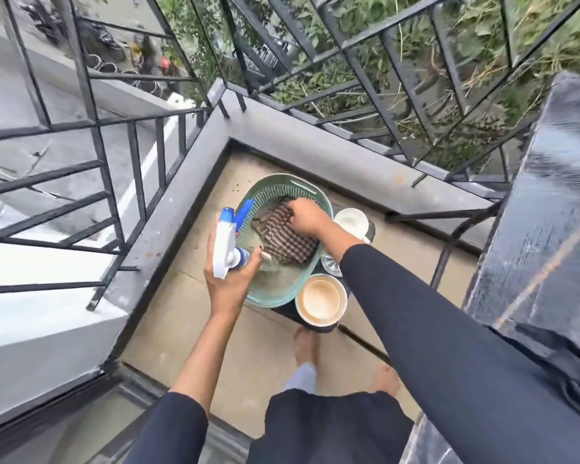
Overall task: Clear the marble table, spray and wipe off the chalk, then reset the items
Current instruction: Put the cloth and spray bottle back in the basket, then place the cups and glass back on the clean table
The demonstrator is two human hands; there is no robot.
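A teal plastic basket [283, 184] stands on a low dark stand in the balcony corner. Inside it lies a brown checked cloth [287, 237], and my right hand [307, 217] reaches into the basket and pinches the cloth's far edge. My left hand [230, 279] grips a white spray bottle [224, 244] with a blue nozzle, held just over the basket's left rim. A dark marble table [549, 212] fills the right side of the view.
Two cream bowls [321, 301] [352, 221] and a clear glass [330, 262] sit beside the basket on the stand. Black metal railings and a grey ledge [315, 152] enclose the tiled floor. My bare feet stand just behind the stand.
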